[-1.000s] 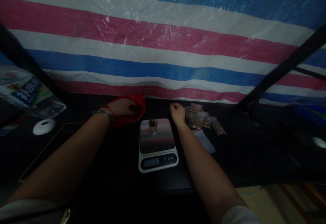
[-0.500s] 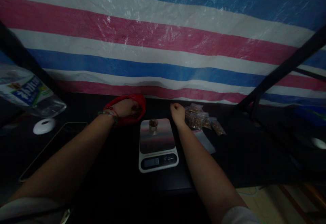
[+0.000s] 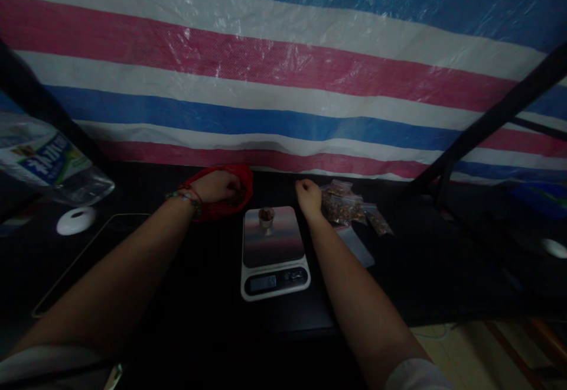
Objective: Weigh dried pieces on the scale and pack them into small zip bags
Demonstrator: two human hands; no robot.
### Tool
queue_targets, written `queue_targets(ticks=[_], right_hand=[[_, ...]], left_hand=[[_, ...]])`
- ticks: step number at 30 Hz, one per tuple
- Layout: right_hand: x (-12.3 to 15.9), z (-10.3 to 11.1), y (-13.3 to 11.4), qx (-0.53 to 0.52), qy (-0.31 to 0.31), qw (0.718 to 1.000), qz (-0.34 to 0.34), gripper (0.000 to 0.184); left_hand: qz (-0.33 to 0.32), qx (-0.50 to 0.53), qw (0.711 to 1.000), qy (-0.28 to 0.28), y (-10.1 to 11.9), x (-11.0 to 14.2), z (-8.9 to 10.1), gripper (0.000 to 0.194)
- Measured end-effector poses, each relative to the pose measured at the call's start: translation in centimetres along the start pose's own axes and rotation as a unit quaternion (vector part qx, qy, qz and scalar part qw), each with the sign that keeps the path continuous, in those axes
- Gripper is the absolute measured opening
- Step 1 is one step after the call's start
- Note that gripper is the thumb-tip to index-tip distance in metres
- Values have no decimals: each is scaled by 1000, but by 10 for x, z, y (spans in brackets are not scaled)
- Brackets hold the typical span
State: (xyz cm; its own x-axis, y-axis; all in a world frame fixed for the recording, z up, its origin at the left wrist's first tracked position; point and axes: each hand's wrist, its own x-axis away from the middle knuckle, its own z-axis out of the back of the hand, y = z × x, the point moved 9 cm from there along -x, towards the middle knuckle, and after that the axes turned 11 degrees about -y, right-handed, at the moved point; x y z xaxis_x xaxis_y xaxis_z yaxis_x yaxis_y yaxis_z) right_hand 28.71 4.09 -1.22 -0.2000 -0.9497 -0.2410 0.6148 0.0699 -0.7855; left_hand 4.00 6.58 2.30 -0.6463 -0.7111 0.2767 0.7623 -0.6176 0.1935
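Observation:
My left hand [image 3: 218, 186] reaches into a red bag [image 3: 247, 183], fingers curled at the dark contents inside; what they pinch, if anything, is hidden. A bracelet rings that wrist. My right hand [image 3: 308, 194] rests closed on the table, to the right of the scale and beside the filled bags; its fingers hide whatever may be in them. Between my arms lies a white digital scale [image 3: 274, 251] with a lit display. On its plate stands a small clear cup [image 3: 266, 218] holding brown pieces.
Several small zip bags [image 3: 343, 207] of brown bits lie right of my right hand, with a flat clear bag [image 3: 355, 246] nearer me. At left are a plastic bottle [image 3: 53, 159], a white mouse-like object [image 3: 76, 221] and a dark phone or tablet [image 3: 93, 260]. Striped sheeting [image 3: 274, 106] hangs behind.
My left hand has shifted very slightly left within the red bag. My right hand, the scale and the cup stay where they were.

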Motion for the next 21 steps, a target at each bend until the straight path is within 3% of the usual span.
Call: queue_targets(ticks=[6,11,15,21], right_hand=[[0,0,1,-1,-2,1000,-3,32],[0,-2,2,-4,-4,1000,-3,32],[-1,-2,4,-6,-1,1000,-5,32],[-1,-3,5,-9,1,1000,-9,33]], left_hand=[[-8,36,999,14,11,10,17,27],[-116,85,988,47,71,26,35,25],[-215,51,975,8,120,32,29,18],[-238,27,971,-1,131,31,20,16]])
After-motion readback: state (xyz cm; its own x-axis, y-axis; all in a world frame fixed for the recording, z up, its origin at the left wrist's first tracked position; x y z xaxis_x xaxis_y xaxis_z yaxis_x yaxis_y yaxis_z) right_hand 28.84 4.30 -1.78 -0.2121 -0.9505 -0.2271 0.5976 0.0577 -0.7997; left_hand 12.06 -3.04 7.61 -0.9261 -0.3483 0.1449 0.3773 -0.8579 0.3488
